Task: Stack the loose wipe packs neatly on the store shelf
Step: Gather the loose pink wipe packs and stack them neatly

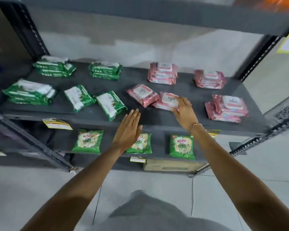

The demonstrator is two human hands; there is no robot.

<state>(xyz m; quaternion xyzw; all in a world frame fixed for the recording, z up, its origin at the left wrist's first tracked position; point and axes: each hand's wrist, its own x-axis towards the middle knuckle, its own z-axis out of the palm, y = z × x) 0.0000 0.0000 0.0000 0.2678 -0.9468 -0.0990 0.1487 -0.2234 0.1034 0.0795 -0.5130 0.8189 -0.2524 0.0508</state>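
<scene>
Both forearms reach in from the bottom edge toward the shelf [90, 114]. My left hand [128, 130] hovers at the front lip, flat, fingers straight and pressed together, holding nothing. My right hand [184, 110] rests on the nearer loose pink pack [167, 101], fingers spread over its top and right end — whether the thumb has hooked underneath I cannot tell.

That pack lies touching a second loose pink pack [142, 94], both askew. 2 loose green packs [97, 101] sit tilted further left, well apart from the tidy green stacks [54, 68] at the back.

Risks as I judge them: the film looks slick, so a one-sided grip could let the pack slide out, or dragging it could shove its neighbour further askew. Set onto the front pink stack [227, 108], which already looks uneven, it might tip the pile toward the edge.

Motion blur smears the labels, the stack counts are probably 3 each, and the lower shelf is partly covered by my arms.
</scene>
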